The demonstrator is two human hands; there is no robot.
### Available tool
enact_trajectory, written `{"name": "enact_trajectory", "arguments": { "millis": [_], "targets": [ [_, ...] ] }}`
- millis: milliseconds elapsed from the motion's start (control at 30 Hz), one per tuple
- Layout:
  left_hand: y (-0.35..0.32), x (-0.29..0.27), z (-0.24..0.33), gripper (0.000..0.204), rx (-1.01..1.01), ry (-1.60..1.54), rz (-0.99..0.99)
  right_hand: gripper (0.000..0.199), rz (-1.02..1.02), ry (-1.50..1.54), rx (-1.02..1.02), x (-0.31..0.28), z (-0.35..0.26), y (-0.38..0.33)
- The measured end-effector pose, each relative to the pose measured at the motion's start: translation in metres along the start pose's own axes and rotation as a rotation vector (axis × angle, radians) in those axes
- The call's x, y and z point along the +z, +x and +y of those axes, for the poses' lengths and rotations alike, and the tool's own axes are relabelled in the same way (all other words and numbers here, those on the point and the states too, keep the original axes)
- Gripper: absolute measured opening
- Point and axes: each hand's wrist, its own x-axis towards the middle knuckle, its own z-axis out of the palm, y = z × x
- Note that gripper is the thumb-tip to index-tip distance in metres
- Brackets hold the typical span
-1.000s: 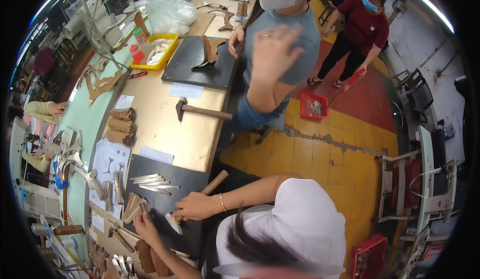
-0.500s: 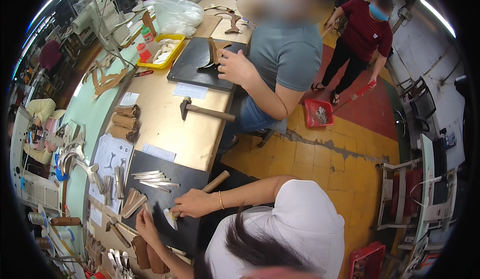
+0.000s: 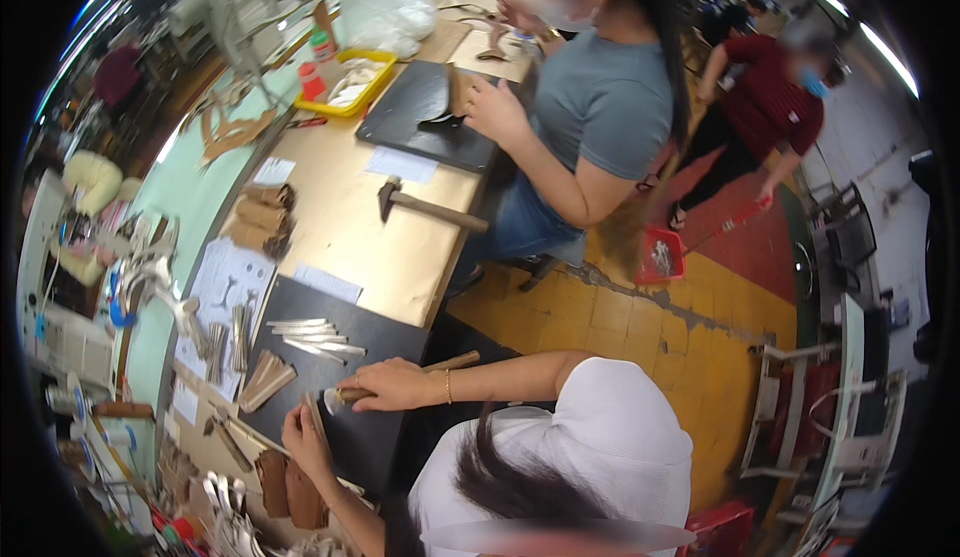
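Observation:
My right hand (image 3: 385,385) is wrapped round a hammer (image 3: 455,361) close to its metal head, with the wooden handle sticking out to the right behind the hand. The head is over a black board (image 3: 350,447), close beside a narrow brown strip (image 3: 314,412), which looks like leather. My left hand (image 3: 308,439) pinches this strip at the board's left side. Farther up the board lie several pale, shiny strips (image 3: 315,336). A fan of brown strips (image 3: 265,382) rests at its left edge.
Another hammer (image 3: 425,207) lies across the table, near a co-worker (image 3: 610,107) working at a second black board (image 3: 400,122). Left of my board are bundled strips (image 3: 239,337) and printed sheets (image 3: 225,267). A yellow tray (image 3: 385,82) stands farther off. Another person holds a red dustpan (image 3: 660,257).
The hammer head has turned and come closer to the brown strip. My left hand has moved slightly right, and the strip shows more. The whole view has shifted a little.

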Motion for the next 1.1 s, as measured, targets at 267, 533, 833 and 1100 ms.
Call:
{"name": "enact_trajectory", "arguments": {
  "millis": [267, 533, 833, 1100],
  "targets": [
    [-0.028, 0.022, 0.026, 0.027, 0.007, -0.056, 0.076, 0.045, 0.058, 0.108, 0.029, 0.002, 0.006, 0.006],
    [-0.045, 0.051, 0.028, 0.017, -0.014, 0.280, 0.087, 0.057, 0.016, 0.073, 0.157, 0.003, 0.036, 0.013],
    [-0.046, 0.069, 0.018, 0.014, 0.019, 0.251, 0.253, 0.058, -0.135, 0.183, 0.138, -0.003, 0.036, 0.021],
    [-0.050, 0.080, 0.015, 0.014, 0.094, 0.313, 0.372, 0.054, -0.122, 0.249, 0.128, -0.004, 0.017, 0.015]
  ]
}}
